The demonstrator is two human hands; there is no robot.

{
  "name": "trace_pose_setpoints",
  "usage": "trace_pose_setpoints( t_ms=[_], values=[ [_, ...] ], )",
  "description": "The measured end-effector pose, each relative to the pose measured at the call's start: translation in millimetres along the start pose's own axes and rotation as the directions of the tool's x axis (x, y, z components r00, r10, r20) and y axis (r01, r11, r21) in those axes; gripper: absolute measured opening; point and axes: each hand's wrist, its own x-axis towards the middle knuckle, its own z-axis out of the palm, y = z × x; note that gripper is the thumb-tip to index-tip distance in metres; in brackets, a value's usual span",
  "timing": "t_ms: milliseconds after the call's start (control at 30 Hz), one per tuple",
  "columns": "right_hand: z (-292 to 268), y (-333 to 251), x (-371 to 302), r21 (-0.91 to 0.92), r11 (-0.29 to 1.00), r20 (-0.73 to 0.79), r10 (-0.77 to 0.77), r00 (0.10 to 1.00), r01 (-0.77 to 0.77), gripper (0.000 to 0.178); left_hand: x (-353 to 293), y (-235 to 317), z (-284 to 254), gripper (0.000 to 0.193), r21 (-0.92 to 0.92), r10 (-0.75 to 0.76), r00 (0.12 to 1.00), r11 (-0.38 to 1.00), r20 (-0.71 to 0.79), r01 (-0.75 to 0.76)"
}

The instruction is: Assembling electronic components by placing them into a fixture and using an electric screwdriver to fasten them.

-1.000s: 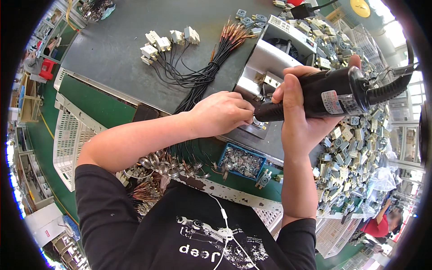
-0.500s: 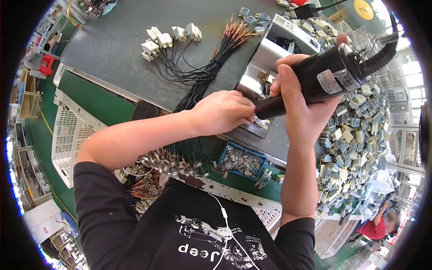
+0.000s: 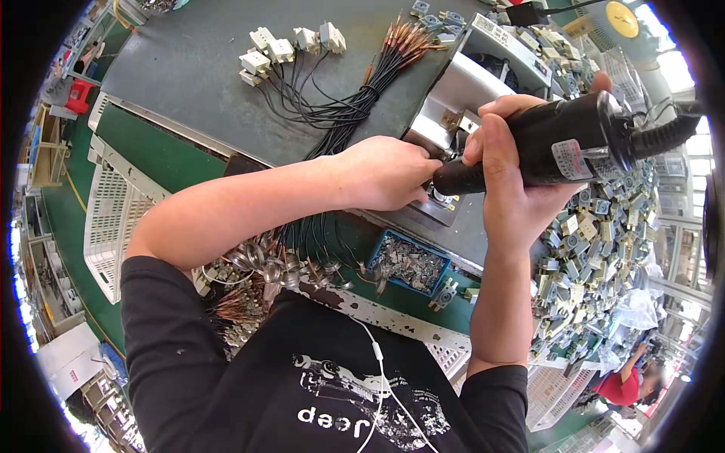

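My right hand (image 3: 517, 181) is wrapped round a black electric screwdriver (image 3: 555, 136), held nearly level with its narrow nose pointing left. A ribbed black cable leaves its back end. Close to the nose, my left hand (image 3: 389, 175) has its fingers pinched together; what they hold is hidden. Under the nose a small part with metal terminals (image 3: 447, 201) shows at the bench edge. Just beyond both hands stands a shiny metal fixture (image 3: 447, 94). A bundle of black wires (image 3: 343, 128) with copper-coloured ends runs behind my left hand, with several cream blocks (image 3: 279, 51) on some wires.
Loose grey and cream blocks (image 3: 589, 241) are heaped to the right. A blue tray (image 3: 411, 263) of small metal pieces sits below the dark bench (image 3: 189, 68). Metal rings (image 3: 264, 264) lie near my left elbow. A person in red (image 3: 623, 385) is far off at lower right.
The screwdriver and my right hand have shifted a little right and the tool's back end has dropped, so it lies more level. My left hand stays beside its nose.
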Motion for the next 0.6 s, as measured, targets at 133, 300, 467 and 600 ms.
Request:
trace_pose_setpoints(
  t_ms=[133, 300, 467, 600],
  values=[
    [6, 3, -1, -0.008, 0.999, 0.021, -0.048, 0.999, 0.049, 0.094, -1, -4, 6, 0.031, -0.037, 0.017, 0.999, 0.999, -0.038, -0.018],
    [1, 4, -6, -0.042, 0.998, 0.016, -0.047, 0.999, 0.047, 0.091, 2, -8, 13, 0.032, -0.048, 0.024, 0.998, 0.998, -0.055, -0.026],
    [-3, -19, -10, -0.038, 0.995, -0.194, 0.079, 0.978, -0.088, 0.077, -5, -11, 15, 0.032, 0.095, 0.170, 0.968, 0.983, -0.182, -0.155],
    [-31, -45, 0, 0.024, 0.993, -0.138, -0.109, 0.984, 0.113, 0.077, -1, 2, 13, 0.030, 0.200, 0.343, 0.894, 0.934, -0.288, -0.294]
  ],
)
